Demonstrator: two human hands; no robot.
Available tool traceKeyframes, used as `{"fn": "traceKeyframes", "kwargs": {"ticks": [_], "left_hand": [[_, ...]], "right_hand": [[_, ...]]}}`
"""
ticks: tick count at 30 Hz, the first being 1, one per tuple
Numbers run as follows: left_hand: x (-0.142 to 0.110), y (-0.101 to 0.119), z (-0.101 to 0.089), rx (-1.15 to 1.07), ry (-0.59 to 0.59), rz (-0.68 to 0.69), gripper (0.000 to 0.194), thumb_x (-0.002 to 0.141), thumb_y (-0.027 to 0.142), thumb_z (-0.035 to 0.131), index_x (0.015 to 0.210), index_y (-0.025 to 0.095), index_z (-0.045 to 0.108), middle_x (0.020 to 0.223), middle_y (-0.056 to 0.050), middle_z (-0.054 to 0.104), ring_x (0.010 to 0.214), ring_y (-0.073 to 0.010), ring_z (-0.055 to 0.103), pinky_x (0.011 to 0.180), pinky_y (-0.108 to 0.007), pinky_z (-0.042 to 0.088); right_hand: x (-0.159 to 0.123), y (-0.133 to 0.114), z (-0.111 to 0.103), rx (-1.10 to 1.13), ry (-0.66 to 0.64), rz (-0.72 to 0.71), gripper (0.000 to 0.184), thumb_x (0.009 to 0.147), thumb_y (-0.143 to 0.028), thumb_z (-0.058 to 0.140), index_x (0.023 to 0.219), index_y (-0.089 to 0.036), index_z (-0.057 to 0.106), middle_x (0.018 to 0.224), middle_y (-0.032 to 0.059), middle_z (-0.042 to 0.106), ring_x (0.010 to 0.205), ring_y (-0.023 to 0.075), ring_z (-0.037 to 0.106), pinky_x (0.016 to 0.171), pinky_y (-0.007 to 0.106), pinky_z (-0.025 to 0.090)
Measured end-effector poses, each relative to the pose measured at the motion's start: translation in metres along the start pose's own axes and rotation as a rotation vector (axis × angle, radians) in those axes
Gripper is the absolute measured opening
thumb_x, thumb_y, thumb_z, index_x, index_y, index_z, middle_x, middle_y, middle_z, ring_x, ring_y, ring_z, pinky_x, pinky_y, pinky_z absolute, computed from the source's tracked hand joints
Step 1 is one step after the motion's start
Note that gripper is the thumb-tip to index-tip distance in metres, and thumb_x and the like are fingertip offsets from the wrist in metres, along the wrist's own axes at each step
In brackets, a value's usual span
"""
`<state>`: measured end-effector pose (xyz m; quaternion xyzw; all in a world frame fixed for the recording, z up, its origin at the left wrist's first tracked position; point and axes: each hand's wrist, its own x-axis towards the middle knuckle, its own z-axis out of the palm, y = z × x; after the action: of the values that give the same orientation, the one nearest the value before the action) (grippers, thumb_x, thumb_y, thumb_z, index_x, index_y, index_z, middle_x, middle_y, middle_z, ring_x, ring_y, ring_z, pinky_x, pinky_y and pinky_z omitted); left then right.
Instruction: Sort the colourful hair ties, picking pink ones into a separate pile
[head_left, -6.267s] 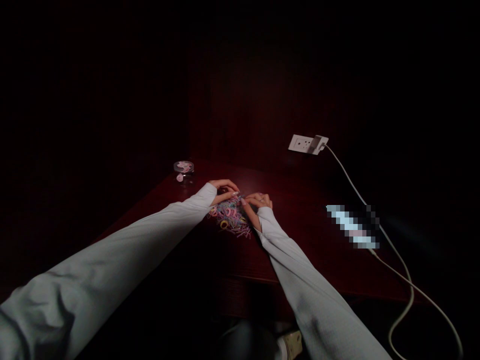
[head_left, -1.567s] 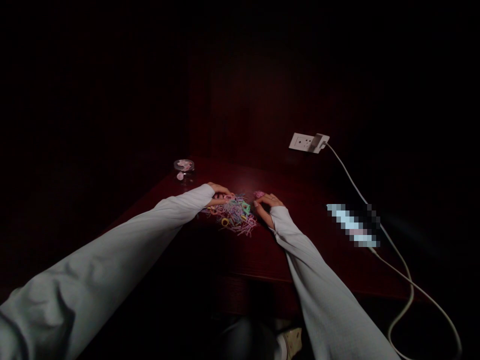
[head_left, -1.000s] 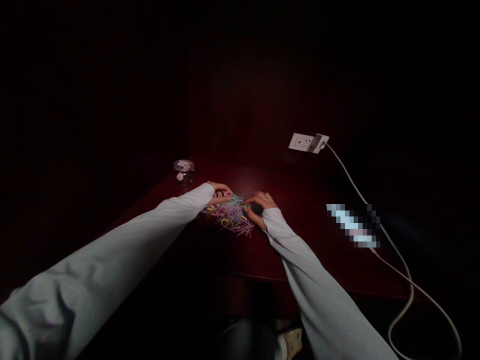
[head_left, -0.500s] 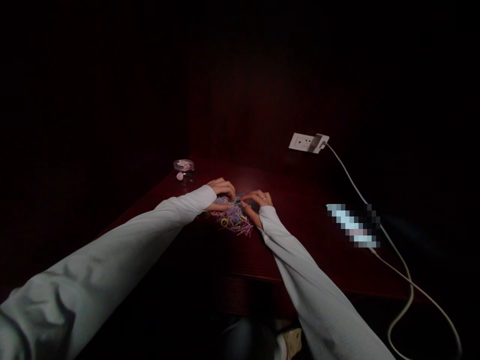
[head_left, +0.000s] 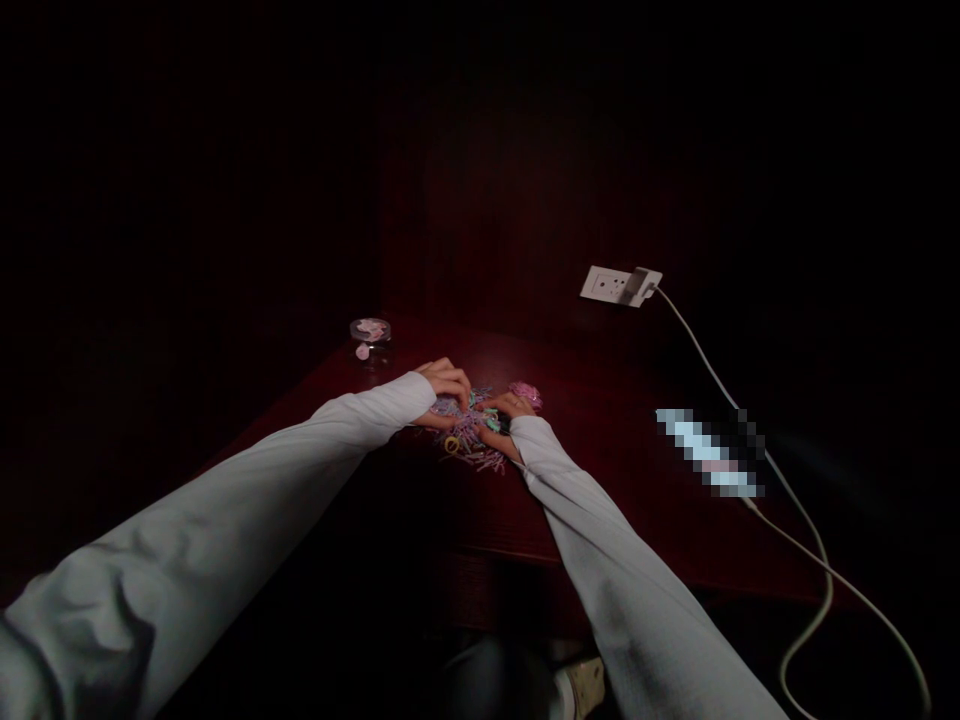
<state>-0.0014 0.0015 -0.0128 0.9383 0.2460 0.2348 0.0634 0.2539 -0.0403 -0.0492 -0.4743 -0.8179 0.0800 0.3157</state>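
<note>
My left hand (head_left: pixel 444 385) rests at the left side of a heap of thin pink, purple and blue strands (head_left: pixel 476 455). Its fingers curl over the heap, with the thumb apart from them. Opposite, my right hand (head_left: pixel 504 418) touches the heap's right side, thumb and fingers spread; nothing is plainly held. A small green piece (head_left: pixel 492 420) shows between them. Near the front of the heap lies a yellow ring (head_left: pixel 451 445). Just behind my right hand is a pink bundle (head_left: pixel 526 394). What exactly the strands are is too small and dark to tell.
A clear lidded jar (head_left: pixel 370 342) with pink pieces stands at the back left of the dark red table (head_left: pixel 600 500). To the right lies a blurred lit device (head_left: pixel 709 452) on a white cable (head_left: pixel 825 560), which runs to a wall socket (head_left: pixel 606 285).
My right hand has shifted slightly left and its thumb and fingers have parted, uncovering a green piece. The pink bundle behind it now shows. My left hand is nearly still.
</note>
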Motion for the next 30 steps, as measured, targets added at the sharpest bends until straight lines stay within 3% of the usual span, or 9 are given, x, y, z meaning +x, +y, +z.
{"fn": "traceKeyframes", "kwargs": {"ticks": [8,14,30], "left_hand": [[-0.001,0.0,0.001,0.012,0.015,0.025,0.023,0.089,0.045,0.078,0.1,0.024,0.078,0.115,-0.004,0.074,0.107,-0.0238,0.056,0.096,-0.034,0.04],[0.0,0.001,0.001,0.017,0.013,0.015,0.022,0.088,0.042,0.08,0.099,0.023,0.077,0.115,-0.004,0.075,0.107,-0.0234,0.057,0.095,-0.033,0.041],[0.001,-0.007,0.003,-0.008,0.001,0.069,0.012,0.093,0.032,0.072,0.098,0.023,0.079,0.114,-0.003,0.076,0.107,-0.0221,0.06,0.096,-0.033,0.043]], "right_hand": [[0.004,0.004,0.002,0.063,0.021,-0.02,0.02,0.083,-0.027,0.076,0.103,-0.028,0.079,0.105,0.0044,0.076,0.101,0.0247,0.071,0.096,0.038,0.057],[0.007,0.001,0.005,0.108,0.019,-0.017,0.013,0.084,-0.036,0.077,0.094,-0.027,0.079,0.101,0.0057,0.076,0.095,0.0248,0.07,0.093,0.038,0.056],[0.008,0.013,0.017,0.176,0.062,-0.047,0.025,0.088,-0.048,0.074,0.092,-0.024,0.081,0.096,0.0066,0.074,0.083,0.0218,0.066,0.079,0.033,0.053]]}}
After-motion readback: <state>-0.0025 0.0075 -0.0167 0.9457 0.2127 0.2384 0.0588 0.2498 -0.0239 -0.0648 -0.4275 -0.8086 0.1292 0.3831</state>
